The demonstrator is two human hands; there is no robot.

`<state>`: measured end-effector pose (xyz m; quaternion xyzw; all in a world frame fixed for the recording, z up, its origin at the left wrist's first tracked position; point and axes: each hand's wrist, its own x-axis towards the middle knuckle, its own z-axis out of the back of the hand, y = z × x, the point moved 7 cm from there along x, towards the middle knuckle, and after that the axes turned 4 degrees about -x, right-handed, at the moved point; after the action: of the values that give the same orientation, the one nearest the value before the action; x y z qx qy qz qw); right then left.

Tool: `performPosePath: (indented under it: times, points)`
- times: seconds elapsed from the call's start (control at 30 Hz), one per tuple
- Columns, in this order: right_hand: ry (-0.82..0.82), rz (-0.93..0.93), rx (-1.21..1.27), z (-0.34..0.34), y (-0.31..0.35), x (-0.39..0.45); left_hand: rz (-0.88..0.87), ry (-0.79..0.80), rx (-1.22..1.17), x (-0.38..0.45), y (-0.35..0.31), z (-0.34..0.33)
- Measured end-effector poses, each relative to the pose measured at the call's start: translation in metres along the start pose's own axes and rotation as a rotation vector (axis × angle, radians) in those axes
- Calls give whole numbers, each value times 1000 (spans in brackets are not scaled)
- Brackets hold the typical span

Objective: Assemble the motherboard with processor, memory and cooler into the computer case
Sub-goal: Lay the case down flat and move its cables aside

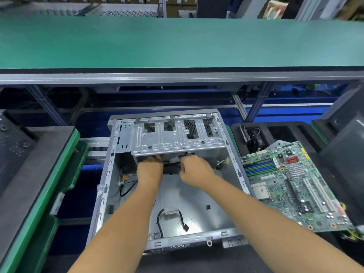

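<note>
Green motherboard [291, 186] lies right of both hands [171, 170].

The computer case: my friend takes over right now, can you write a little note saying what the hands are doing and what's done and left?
Left hand: reaching under the drive bracket, fingers hidden among cables; grip unclear.
Right hand: fingers curled around the black cables there.
Computer case: open, lying flat, its floor bare except loose cables.
Motherboard: outside, right of the case, tilted, processor socket visible, no cooler on it.
Done: nothing mounted yet.
Left: clear the cables, seat the board, add parts.
</note>
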<state>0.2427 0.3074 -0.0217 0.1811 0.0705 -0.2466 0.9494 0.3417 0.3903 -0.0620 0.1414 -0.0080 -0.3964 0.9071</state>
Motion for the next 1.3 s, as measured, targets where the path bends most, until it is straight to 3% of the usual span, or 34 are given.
performPosePath:
  times: [0.07, 0.2, 0.33, 0.5, 0.67, 0.77, 0.83, 0.93, 1.03, 1.17, 1.3]
  points:
    - [20, 57, -83, 2, 8, 5, -25, -1, 67, -1, -1, -1]
    - [238, 85, -179, -13, 12, 17, -47, -32, 172, 1, 3, 1]
    - [291, 91, -199, -16, 12, 26, -26, -7, 174, 2, 9, -5]
    - [272, 123, -276, -24, 6, 28, -10, 36, 139, 5, 9, -9]
    - [235, 62, -198, -26, 0, 37, -9, 57, 39, 3, 7, -2]
    - [127, 73, -52, -29, 20, 46, -84, 82, -73, 4, -2, 0]
    - [34, 5, 187, -28, 29, 55, -94, 97, -187, 2, 1, 2]
    - [-54, -72, 383, -32, 28, 68, -102, -3, -287, 0, 7, 19]
    - [-6, -56, 249, -46, 26, 72, -136, -133, -326, -5, 11, 38]
    - [-42, -84, 42, -41, 34, 78, -128, 73, -353, -14, 14, 14]
    - [167, -93, -71, -45, 35, 77, -82, 310, -424, -18, 8, -18]
